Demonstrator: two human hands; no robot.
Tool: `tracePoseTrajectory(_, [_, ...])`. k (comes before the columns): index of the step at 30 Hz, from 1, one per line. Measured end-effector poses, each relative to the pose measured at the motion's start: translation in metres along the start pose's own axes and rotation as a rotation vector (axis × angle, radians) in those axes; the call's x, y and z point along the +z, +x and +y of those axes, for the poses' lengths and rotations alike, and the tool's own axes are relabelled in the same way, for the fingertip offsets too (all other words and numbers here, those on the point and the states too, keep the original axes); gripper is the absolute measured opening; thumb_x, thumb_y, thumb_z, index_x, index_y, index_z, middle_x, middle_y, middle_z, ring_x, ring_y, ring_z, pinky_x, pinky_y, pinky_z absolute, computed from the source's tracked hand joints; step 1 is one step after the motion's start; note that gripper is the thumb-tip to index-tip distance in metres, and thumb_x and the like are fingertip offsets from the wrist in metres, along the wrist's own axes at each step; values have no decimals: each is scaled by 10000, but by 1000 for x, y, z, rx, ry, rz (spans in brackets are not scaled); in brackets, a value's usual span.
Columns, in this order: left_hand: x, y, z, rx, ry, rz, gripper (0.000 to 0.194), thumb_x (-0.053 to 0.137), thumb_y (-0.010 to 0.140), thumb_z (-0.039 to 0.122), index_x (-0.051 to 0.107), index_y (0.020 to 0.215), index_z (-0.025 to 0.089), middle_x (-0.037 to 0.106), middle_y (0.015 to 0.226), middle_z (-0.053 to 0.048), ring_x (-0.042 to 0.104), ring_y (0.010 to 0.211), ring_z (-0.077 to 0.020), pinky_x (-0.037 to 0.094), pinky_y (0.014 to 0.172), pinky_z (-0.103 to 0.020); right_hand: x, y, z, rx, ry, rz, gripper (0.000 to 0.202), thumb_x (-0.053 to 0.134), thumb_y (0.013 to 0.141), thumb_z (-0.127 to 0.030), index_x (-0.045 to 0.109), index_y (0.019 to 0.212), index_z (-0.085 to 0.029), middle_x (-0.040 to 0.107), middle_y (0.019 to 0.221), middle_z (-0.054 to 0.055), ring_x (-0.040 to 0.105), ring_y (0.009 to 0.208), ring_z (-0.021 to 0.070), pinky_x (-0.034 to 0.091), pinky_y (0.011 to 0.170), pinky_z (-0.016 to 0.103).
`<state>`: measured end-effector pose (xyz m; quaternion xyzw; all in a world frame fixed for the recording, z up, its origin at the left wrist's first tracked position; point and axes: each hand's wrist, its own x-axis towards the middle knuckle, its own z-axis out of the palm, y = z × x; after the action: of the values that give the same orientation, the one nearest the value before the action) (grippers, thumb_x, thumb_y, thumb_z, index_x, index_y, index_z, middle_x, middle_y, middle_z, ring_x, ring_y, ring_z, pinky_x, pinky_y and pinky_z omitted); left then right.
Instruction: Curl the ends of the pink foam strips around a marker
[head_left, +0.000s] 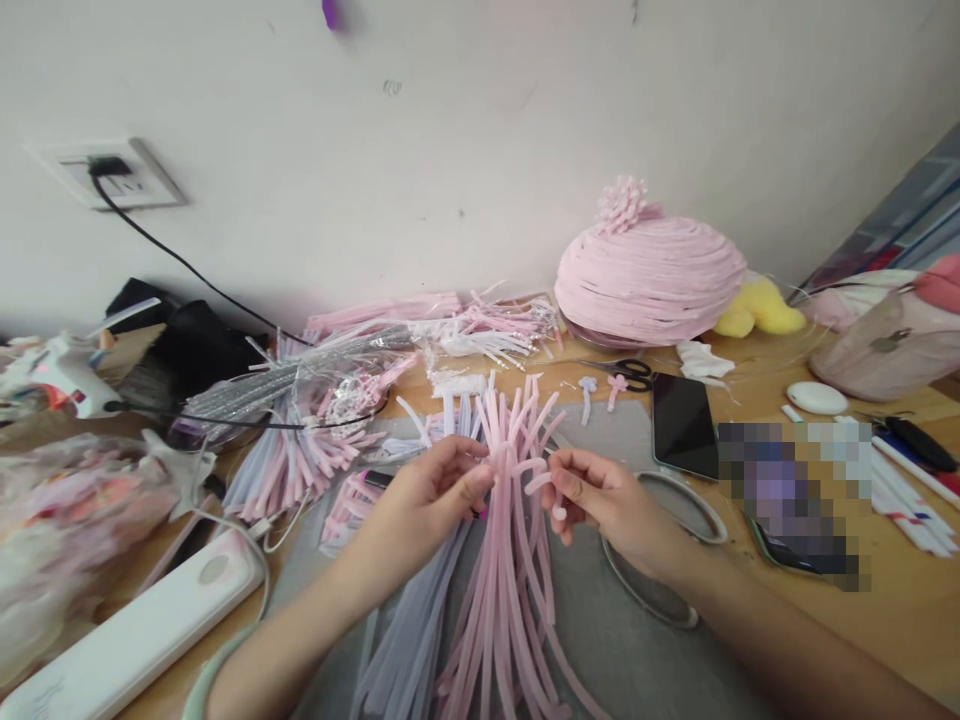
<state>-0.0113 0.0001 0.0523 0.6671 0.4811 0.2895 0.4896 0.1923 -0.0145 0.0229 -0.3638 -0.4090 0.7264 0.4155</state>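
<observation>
A bundle of pink pipe cleaners (499, 590) lies lengthwise in front of me on a grey mat (600, 650). Bluish-grey pipe cleaners (412, 640) lie to its left. My left hand (442, 490) has thumb and fingers pinched at the bundle's upper part, on a pink pipe cleaner. Curled into a loop, a pink pipe cleaner (534, 475) runs to my right hand (589, 495), whose thumb and index finger close on it. A small white tip shows below the right fingers.
Behind are bagged pipe cleaners (360, 350), a large pink wound ball (649, 285), scissors (630, 373) and two little pipe-cleaner figures (616, 390). To the right lie a black phone (682, 425) and a grey hoop (686, 615). A white glue gun (67, 375) and white power strip (142, 630) are left.
</observation>
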Motion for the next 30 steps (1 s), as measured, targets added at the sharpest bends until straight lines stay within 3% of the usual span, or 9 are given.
tracePoseTrajectory(7, [16, 1, -12, 4, -47, -79, 286, 589, 760, 386, 590, 939, 162, 636, 789, -29, 577, 733, -154, 453, 698, -260, 5, -1, 7, 16, 26, -71, 288, 640, 742, -403, 497, 751, -153, 575, 640, -24, 558, 503, 74, 477, 450, 202])
tracePoseTrajectory(11, [25, 0, -7, -57, -207, -27, 233, 618, 735, 336, 607, 879, 153, 655, 763, -23, 586, 718, -154, 456, 687, -253, 8, -1, 11, -95, -31, 39, 298, 625, 744, -433, 498, 756, -163, 580, 645, -27, 567, 516, 82, 504, 507, 238])
tracePoseTrajectory(15, [32, -4, -5, -87, -190, 57, 168, 602, 747, 315, 640, 726, 153, 599, 600, 13, 536, 588, -123, 427, 591, -220, 12, -4, 15, -219, -160, 131, 231, 588, 788, -393, 505, 776, -177, 590, 621, -29, 596, 555, 95, 509, 571, 245])
tracePoseTrajectory(18, [33, -5, -7, -3, -97, 109, 190, 604, 753, 325, 656, 667, 164, 566, 591, 13, 509, 579, -118, 412, 579, -219, 15, -6, 18, -265, -187, 136, 206, 580, 797, -377, 502, 775, -187, 599, 644, -19, 616, 589, 109, 513, 585, 250])
tracePoseTrajectory(22, [28, -3, -9, 152, 71, 207, 117, 665, 705, 300, 693, 674, 191, 602, 854, -45, 551, 800, -165, 432, 746, -270, 15, -6, 20, -270, -204, 132, 220, 575, 795, -392, 499, 758, -188, 582, 629, -26, 605, 552, 109, 502, 555, 250])
tracePoseTrajectory(26, [23, -3, -4, 164, 17, 53, 131, 605, 757, 237, 683, 664, 189, 592, 1164, -80, 551, 1033, -208, 402, 905, -314, 12, -5, 18, -266, -223, 130, 205, 571, 803, -375, 505, 765, -185, 595, 585, -21, 582, 526, 108, 475, 538, 247])
tracePoseTrajectory(30, [23, -6, 0, 119, -66, -40, 145, 585, 766, 210, 669, 652, 179, 675, 1043, -81, 610, 962, -204, 423, 890, -308, 10, -4, 14, -297, -267, 162, 201, 594, 784, -367, 532, 739, -181, 582, 594, -19, 543, 498, 95, 446, 496, 232])
